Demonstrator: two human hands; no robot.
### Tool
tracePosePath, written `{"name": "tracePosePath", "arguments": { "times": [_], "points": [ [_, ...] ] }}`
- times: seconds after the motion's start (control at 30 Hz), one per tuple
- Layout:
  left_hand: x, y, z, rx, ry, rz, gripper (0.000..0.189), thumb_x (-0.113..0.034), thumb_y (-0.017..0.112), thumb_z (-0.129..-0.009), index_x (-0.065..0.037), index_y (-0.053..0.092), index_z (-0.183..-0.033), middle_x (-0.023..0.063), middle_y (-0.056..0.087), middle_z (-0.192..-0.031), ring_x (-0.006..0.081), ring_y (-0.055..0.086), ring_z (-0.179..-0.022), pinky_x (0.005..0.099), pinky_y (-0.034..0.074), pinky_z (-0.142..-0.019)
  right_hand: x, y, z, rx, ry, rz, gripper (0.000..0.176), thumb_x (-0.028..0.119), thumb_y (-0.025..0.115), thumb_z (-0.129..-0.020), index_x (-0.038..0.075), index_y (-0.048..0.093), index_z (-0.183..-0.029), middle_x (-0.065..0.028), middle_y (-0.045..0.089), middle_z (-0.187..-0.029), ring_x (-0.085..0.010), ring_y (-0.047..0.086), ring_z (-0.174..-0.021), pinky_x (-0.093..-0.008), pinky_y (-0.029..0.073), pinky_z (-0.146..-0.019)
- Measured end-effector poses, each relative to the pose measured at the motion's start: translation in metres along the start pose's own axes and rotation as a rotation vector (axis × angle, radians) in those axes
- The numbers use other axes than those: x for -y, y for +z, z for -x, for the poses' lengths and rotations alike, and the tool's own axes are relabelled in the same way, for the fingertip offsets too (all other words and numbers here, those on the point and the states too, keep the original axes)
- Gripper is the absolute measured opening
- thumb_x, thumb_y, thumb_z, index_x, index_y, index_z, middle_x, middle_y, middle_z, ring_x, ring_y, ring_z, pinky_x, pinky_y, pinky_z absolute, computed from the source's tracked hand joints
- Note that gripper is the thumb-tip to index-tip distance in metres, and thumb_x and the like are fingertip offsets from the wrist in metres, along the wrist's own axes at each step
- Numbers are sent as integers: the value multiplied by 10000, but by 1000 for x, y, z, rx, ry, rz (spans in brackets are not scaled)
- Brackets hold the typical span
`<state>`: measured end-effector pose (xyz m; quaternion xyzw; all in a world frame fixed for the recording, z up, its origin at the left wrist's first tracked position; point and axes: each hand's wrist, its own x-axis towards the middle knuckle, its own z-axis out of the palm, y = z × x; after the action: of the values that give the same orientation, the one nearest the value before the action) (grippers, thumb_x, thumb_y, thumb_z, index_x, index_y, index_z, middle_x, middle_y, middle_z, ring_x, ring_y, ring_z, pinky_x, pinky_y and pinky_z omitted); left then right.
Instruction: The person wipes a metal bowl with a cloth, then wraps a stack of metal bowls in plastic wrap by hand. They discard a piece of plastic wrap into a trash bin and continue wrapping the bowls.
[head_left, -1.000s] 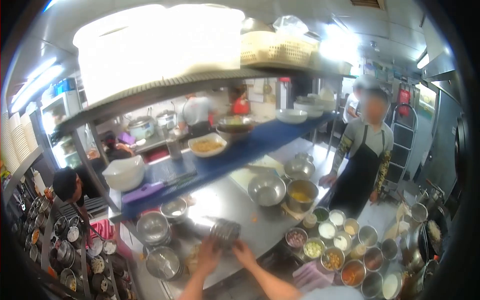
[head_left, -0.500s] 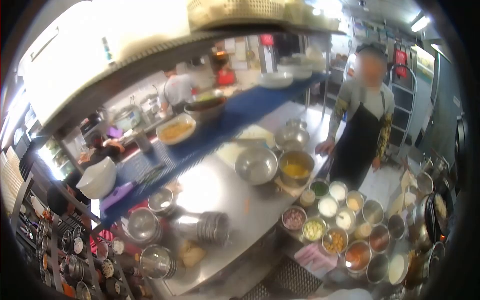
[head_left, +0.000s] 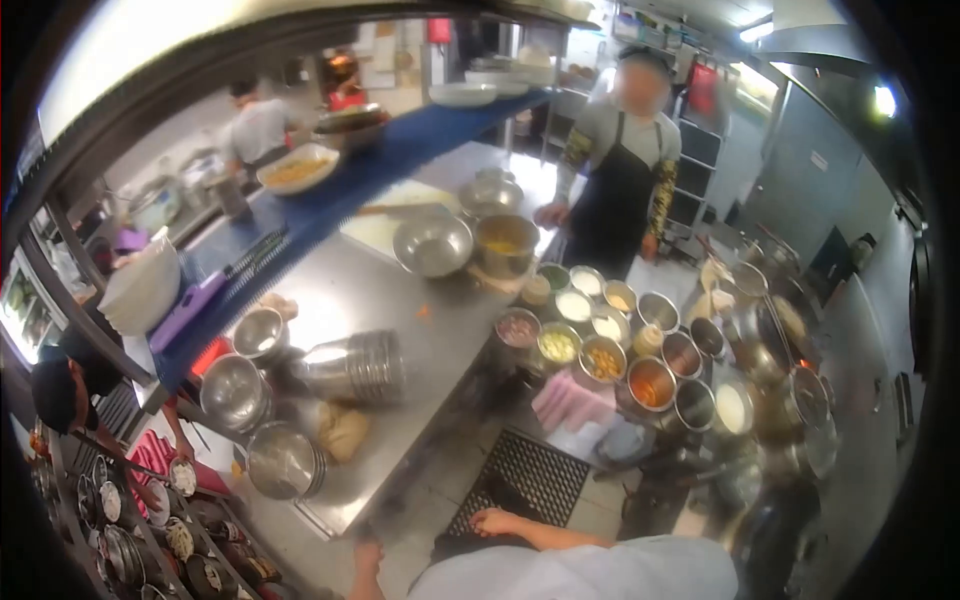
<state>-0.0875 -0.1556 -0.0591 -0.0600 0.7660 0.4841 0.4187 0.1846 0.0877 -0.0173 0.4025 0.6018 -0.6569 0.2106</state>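
Note:
My right hand (head_left: pixel 492 522) hangs low in front of my body, above the black perforated floor mat (head_left: pixel 540 470). Its fingers are loosely bent and apart, and nothing shows in them. Lower and further left, my left hand (head_left: pixel 368 556) is small and blurred beside the corner of the steel worktable (head_left: pixel 440 370); its fingers cannot be made out. Closest to it on that corner are stacked steel bowls (head_left: pixel 284 462) and a crumpled brown cloth or bag (head_left: pixel 342 430). Neither hand touches the table visibly.
Several steel containers of ingredients, one with orange sauce (head_left: pixel 652 384), stand right of a pink cloth (head_left: pixel 572 402). Pans (head_left: pixel 808 396) line the stove side. A co-worker in a black apron (head_left: pixel 612 205) stands beyond. Another person (head_left: pixel 62 395) is at left. A blue shelf (head_left: pixel 410 130) overhangs.
My view has turned right and down, so the scene sits further left and higher. Both my hands and my right forearm have come into view at the bottom, along with the person at left.

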Motion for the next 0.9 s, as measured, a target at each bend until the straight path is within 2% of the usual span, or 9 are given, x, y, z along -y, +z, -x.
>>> {"name": "tracePosePath", "arguments": {
  "times": [0.1, 0.23, 0.37, 0.5, 0.67, 0.7, 0.73, 0.83, 0.9],
  "points": [
    [8, 13, -16, 146, 402, -432, 256, -230, 561, -887, -40, 644, -1038, 155, 665, -941, 293, 643, -794, 393, 493, -650, -56, 26, 8, -154, -372, 540, 309, 272, 604, -903, 17, 674, -1064, -86, 687, -1011, -158, 653, -890, -296, 526, -724],
    [44, 19, 17, 253, 88, -411, 340, -245, 551, -879, -52, 595, -1155, 99, 641, -980, 185, 626, -806, 316, 493, -596, -28, 4, 59, -89, 103, 77, 364, 371, 587, -928, 25, 699, -927, -82, 706, -785, -183, 677, -797, -301, 525, -702],
    [153, 5, 3, 607, 257, -1217, 479, -407, 468, -917, -24, 587, -1179, 192, 624, -1164, 392, 534, -1152, 438, 442, -948, -57, -9, 73, -330, 196, -174, 331, 329, 595, -923, 13, 682, -882, -91, 700, -802, -162, 677, -743, -293, 521, -599],
    [152, -2, 29, 411, 24, -1045, 475, -412, 457, -922, -44, 585, -1193, 199, 610, -1184, 380, 534, -1158, 439, 433, -964, -105, -3, 76, -537, 100, -454, 300, 275, 610, -908, -19, 671, -922, -112, 695, -910, -171, 673, -746, -300, 529, -590],
    [143, -43, 55, 479, 163, -957, 460, -419, 431, -930, -93, 588, -1214, 210, 594, -1212, 358, 534, -1174, 441, 418, -988, -150, -28, 62, -408, -264, 719, 295, 228, 622, -903, -61, 662, -951, -123, 684, -903, -187, 669, -750, -308, 540, -609],
    [184, -32, 19, 430, 408, -1024, 444, -392, 444, -917, -87, 600, -1200, 208, 620, -1168, 350, 563, -1142, 435, 434, -967, -145, -30, 59, -416, -161, 420, 285, 232, 631, -900, -47, 672, -940, -117, 688, -856, -187, 669, -746, -310, 536, -626],
    [161, -22, 2, 657, 249, -1194, 390, -347, 470, -889, -80, 657, -1103, 189, 659, -1088, 354, 610, -1048, 438, 472, -894, -142, -31, 53, -423, -32, 133, 275, 237, 639, -897, -33, 681, -929, -110, 693, -810, -187, 670, -742, -311, 533, -644],
    [100, -4, 38, 470, 224, -1058, 299, -260, 469, -843, -57, 678, -910, 198, 653, -928, 336, 645, -823, 445, 507, -739, -91, -28, 63, -333, 328, -74, 306, 308, 675, -795, 77, 719, -992, -131, 696, -952, -326, 646, -904, -398, 498, -836],
    [38, 27, 25, 533, 285, -1074, 302, -277, 466, -857, -52, 665, -898, 188, 650, -868, 319, 640, -742, 448, 510, -672, -89, -21, 58, -341, 201, 242, 341, 361, 605, -874, 46, 707, -956, -113, 701, -818, -275, 665, -808, -385, 507, -784]
  ]
}}
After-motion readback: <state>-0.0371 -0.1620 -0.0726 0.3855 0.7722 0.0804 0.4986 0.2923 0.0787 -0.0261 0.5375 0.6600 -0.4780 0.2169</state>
